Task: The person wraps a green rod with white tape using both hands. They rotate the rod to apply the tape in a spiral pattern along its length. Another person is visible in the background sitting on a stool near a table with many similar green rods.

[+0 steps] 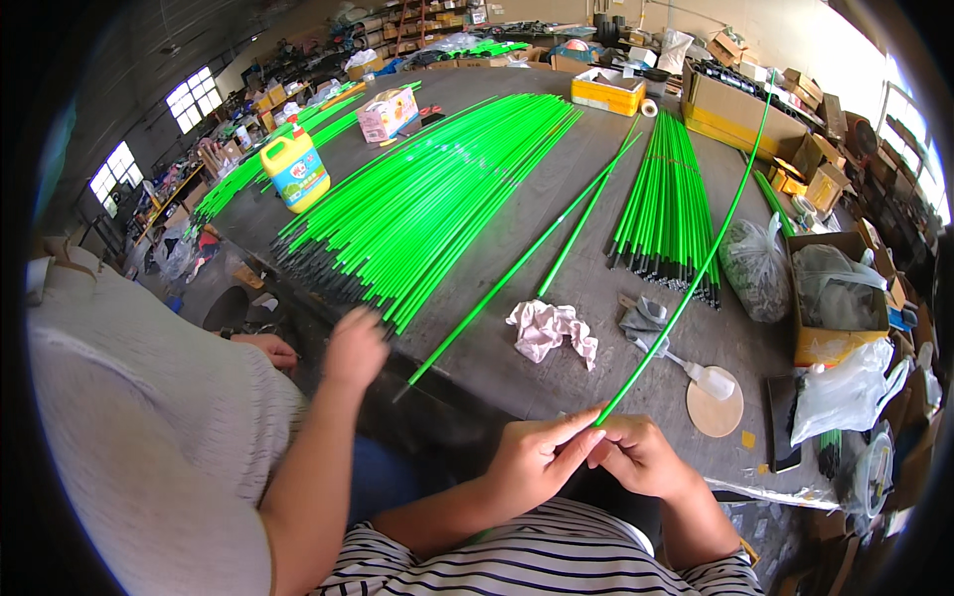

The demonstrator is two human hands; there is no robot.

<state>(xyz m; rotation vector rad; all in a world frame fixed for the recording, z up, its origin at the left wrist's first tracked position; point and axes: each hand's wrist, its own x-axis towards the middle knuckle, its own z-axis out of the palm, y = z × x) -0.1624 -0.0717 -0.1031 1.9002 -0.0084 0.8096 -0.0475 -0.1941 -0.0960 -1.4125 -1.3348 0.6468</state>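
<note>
A long thin green rod (651,355) slants up and away from me across the table. My left hand (537,459) pinches its near end between thumb and fingers. Right beside it, my right hand (641,455) is closed around the same end, thumb and fingertips almost touching the left ones. The very tip of the rod is hidden by my fingers. Just past my hands lie a crumpled pink cloth (552,333), a grey cloth (646,326) and a small white bottle (712,380) on a round tan disc (714,419).
A wide fan of green rods with black ends (437,189) covers the table's middle; a smaller bundle (668,189) lies right. A co-worker's blurred hand (356,350) is near the fan. A yellow pump jug (295,171) stands left, a plastic bag (755,266) and carton (840,338) right.
</note>
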